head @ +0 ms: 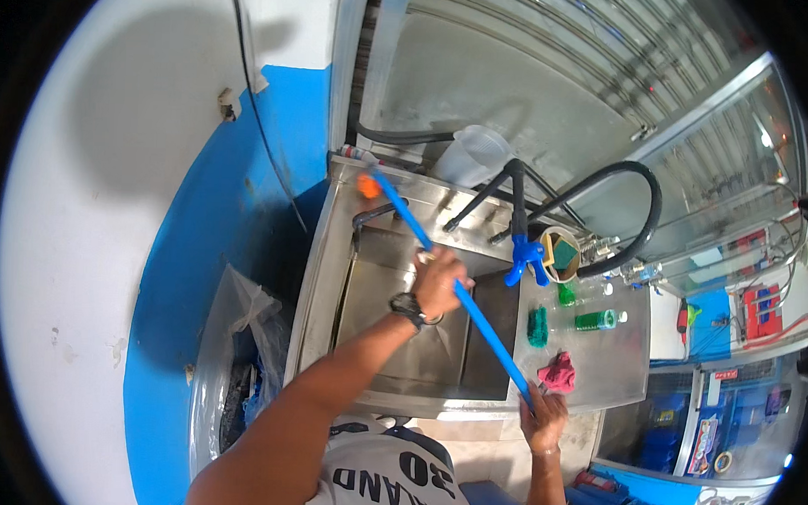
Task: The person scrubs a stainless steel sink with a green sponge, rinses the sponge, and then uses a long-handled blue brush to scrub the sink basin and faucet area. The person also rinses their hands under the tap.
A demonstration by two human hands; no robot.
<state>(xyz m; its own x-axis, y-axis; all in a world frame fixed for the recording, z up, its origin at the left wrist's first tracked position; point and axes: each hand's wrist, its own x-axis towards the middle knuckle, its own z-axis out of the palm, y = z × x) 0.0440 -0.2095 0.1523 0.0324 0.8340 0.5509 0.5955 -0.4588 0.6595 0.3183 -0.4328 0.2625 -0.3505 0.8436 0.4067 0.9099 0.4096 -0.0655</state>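
A long blue pole slants across the stainless steel sink from back left to front right. My left hand, with a dark watch on its wrist, is closed round the pole's middle above the basin. At the near end, beside the counter's front edge, my right hand grips the pole. The far end is blurred, next to an orange object at the sink's back left corner; whether they touch I cannot tell. A pink cloth lies just beyond my right hand.
A black faucet reaches over the basin's left side. A black sprayer hose with blue handle stands behind. On the right counter are a green scrubber, a green liquid bottle and a tub of sponges. A translucent bucket stands behind.
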